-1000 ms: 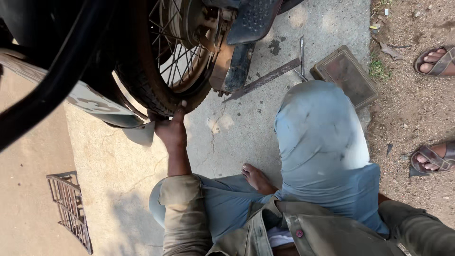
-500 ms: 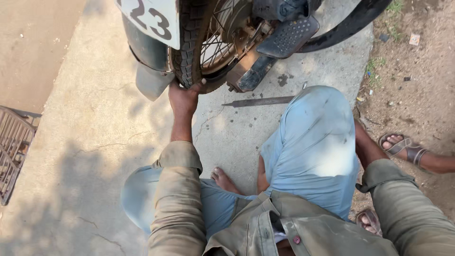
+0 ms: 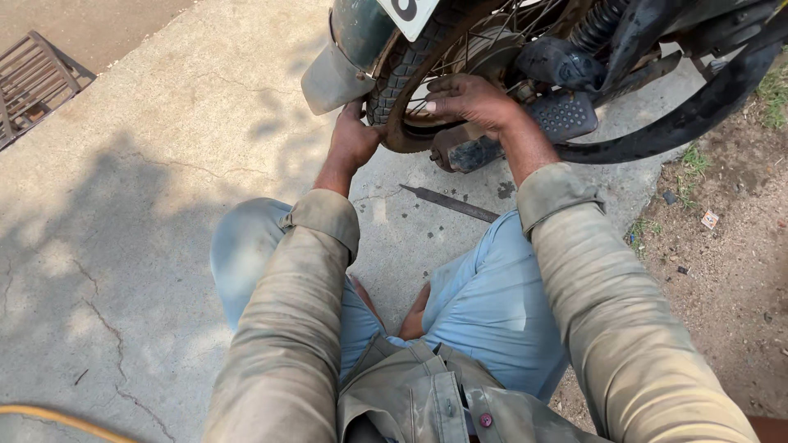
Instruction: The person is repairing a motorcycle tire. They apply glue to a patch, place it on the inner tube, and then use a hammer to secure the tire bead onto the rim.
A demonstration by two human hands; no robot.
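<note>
I squat on concrete behind a motorcycle's rear wheel. My left hand point(image 3: 355, 139) grips the black knobby tyre point(image 3: 404, 61) from the left, just under the grey mudguard point(image 3: 332, 78). My right hand point(image 3: 468, 100) rests on the wheel's rusty rim and spokes point(image 3: 455, 57), fingers curled over the edge. A loose black inner tube point(image 3: 698, 115) loops out from the wheel toward the right. A flat metal tyre lever point(image 3: 450, 203) lies on the ground between my knees and the wheel.
A black footpeg point(image 3: 562, 115) and a shock spring point(image 3: 587, 29) sit right of the wheel. A rusty metal grate point(image 3: 33, 78) lies at the upper left. Bare dirt with grass tufts point(image 3: 722, 246) borders the concrete on the right. An orange hose point(image 3: 49, 417) crosses the bottom left corner.
The view has swung left and closer to the wheel. My right hand has come up onto the rim; earlier only the left hand touched the tyre.
</note>
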